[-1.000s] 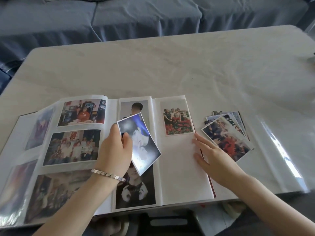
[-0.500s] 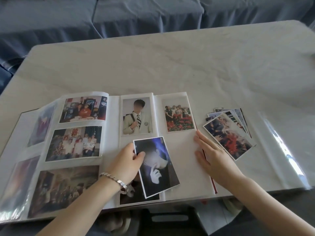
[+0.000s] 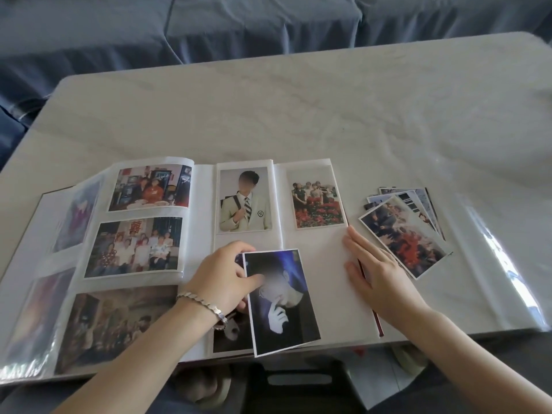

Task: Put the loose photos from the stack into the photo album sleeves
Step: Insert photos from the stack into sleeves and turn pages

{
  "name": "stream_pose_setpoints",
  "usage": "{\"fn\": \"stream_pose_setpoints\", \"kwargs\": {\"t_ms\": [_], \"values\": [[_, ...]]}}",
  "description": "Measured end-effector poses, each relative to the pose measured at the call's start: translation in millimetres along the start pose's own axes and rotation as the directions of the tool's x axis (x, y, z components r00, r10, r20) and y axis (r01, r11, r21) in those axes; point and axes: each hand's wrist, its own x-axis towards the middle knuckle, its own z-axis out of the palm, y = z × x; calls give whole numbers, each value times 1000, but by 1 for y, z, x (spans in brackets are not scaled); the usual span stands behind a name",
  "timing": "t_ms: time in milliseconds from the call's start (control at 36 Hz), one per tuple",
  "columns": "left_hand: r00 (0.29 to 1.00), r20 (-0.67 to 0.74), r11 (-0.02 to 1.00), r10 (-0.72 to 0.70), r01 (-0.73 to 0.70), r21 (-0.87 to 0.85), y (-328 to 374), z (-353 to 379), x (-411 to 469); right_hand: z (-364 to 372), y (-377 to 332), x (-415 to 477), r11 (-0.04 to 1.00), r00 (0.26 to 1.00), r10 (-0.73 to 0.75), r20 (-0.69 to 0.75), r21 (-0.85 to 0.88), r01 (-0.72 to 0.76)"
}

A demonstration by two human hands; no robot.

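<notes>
Your left hand (image 3: 222, 279) pinches the dark portrait photo (image 3: 282, 303) by its left long edge, thumb on the face of the print and the other fingers tucked beneath. That leaves the far edge and corners free to lead into a pocket. The print sits low over the right-hand page of the album (image 3: 337, 309); I cannot tell whether it touches. It overlaps the filled lower pocket of the inner column and reaches toward the empty sleeve (image 3: 321, 252) below the flower-garden group shot (image 3: 318, 204). It stands upright like the uniform portrait (image 3: 245, 201) above it, which suggests you are squaring it to a pocket before sliding it in; no part of it is under the film yet. Your right hand (image 3: 376, 273) lies flat with fingers straight, holding nothing. It presses the outer margin of that page, probably so the leaf does not lift or skate while the other hand feeds the print. The stack of loose photos (image 3: 406, 234) lies fanned on the table (image 3: 298, 115) just beside the album's right edge, close to the steadying hand, likely so the next print is a short reach away.
</notes>
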Motion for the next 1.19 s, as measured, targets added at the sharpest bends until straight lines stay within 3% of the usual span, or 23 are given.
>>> {"fn": "stream_pose_setpoints", "kwargs": {"t_ms": [167,333,417,639,944,1111,1194], "values": [[999,-29,998,25,-23,53,5,7,4,2,2,1,1000,1000,-11,-27,13,11],[986,-138,947,91,-43,318,15,20,3,4,2,1,999,997,-36,-68,28,38],[989,-127,930,75,-24,366,17,19,4,5,4,1,998,996,-45,-78,42,49],[994,-103,985,22,-5,171,17,24,-3,8,7,2,996,989,-80,-121,38,85],[998,-45,981,43,-34,193,37,60,0,3,8,4,989,993,-85,-82,113,94],[987,97,967,-127,145,-209,33,51,3,-1,11,7,985,992,-104,-68,128,112],[991,61,972,-118,127,-196,35,51,2,-1,13,8,985,991,-113,-65,121,120]]}}
